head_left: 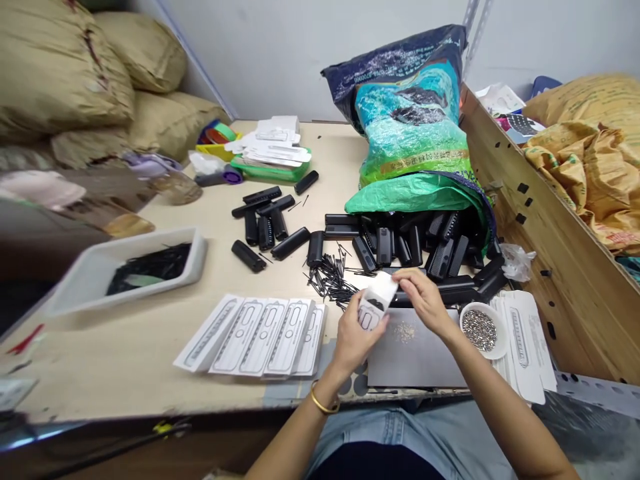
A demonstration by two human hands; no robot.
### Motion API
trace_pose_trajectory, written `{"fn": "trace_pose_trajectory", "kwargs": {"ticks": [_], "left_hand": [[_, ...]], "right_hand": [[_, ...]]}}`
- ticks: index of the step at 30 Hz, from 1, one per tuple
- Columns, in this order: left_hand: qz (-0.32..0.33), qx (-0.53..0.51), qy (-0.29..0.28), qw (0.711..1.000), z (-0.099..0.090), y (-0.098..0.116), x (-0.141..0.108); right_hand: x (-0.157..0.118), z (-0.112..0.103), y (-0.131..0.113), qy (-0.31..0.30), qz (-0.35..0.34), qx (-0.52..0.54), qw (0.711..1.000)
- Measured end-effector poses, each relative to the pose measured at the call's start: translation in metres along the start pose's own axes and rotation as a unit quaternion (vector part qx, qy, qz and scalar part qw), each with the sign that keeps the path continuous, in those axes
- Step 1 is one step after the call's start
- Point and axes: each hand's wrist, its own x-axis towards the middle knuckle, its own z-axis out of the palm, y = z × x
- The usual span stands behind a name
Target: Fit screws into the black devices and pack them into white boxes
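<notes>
My left hand is wrapped round a small white printed cardboard box, held tilted above the table. A dark part shows in the opening of the box. The fingers of my right hand pinch the white flap at the box's top end. Under my hands lies a grey board with a scatter of tiny metal bits. Just behind the box is a loose pile of thin black sticks. To the left, several printed white boxes lie side by side.
Black plastic cases spill from a big green and blue sack. At right stand a white bowl of small metal pieces, flat cartons and a wooden side board. A white tray of black parts sits at left.
</notes>
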Motion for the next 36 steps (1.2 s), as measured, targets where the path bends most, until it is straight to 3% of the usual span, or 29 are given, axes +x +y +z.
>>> {"fn": "trace_pose_trajectory", "kwargs": {"ticks": [2,5,8,10,13,15,17,19,20,24,25,28,30,33,36], "left_hand": [[-0.018,0.003,0.075,0.997,-0.007,-0.007,-0.002],[-0.011,0.008,0.142,0.99,-0.014,-0.014,-0.001],[0.006,0.009,0.124,0.992,-0.013,-0.013,0.003],[0.01,0.002,0.099,0.995,-0.01,-0.008,0.007],[0.012,0.013,0.089,0.996,-0.007,-0.002,0.01],[0.015,0.041,0.087,0.995,-0.006,0.0,0.011],[0.02,0.059,0.07,0.996,-0.003,0.001,0.01],[0.032,0.059,0.046,0.997,0.001,0.001,0.009],[0.041,0.054,0.036,0.997,0.003,0.002,0.008],[0.073,0.037,0.007,0.997,0.013,0.007,0.003],[0.076,0.029,0.003,0.997,0.015,0.009,0.002],[0.092,-0.007,0.004,0.996,0.023,0.011,-0.004],[0.117,-0.027,-0.007,0.993,0.031,0.01,-0.008],[0.149,-0.052,-0.068,0.985,0.045,0.008,-0.014],[0.137,-0.104,-0.108,0.979,0.053,0.009,-0.016]], "right_hand": [[0.006,0.022,0.01,-0.03,0.043,-0.108,0.993],[0.018,0.063,0.022,-0.194,0.04,-0.276,0.94],[0.028,0.091,0.026,-0.236,0.009,-0.289,0.928],[0.033,0.092,0.027,-0.232,-0.013,-0.273,0.933],[0.036,0.068,0.026,-0.149,0.011,-0.205,0.967],[0.032,0.042,0.022,-0.009,0.069,-0.094,0.993],[0.025,0.017,0.011,0.151,0.106,0.046,0.982],[0.015,-0.001,-0.003,0.221,0.097,0.122,0.963],[0.009,-0.006,-0.01,0.214,0.081,0.116,0.966],[-0.013,-0.01,-0.026,0.093,-0.014,0.009,0.996],[-0.018,-0.01,-0.026,0.092,-0.016,-0.003,0.996],[-0.032,-0.009,-0.019,0.164,0.05,0.028,0.985],[-0.038,-0.006,-0.012,0.157,0.1,0.098,0.978],[-0.045,0.008,-0.005,0.15,0.149,0.166,0.963],[-0.054,0.025,-0.005,0.246,0.129,0.118,0.953]]}}
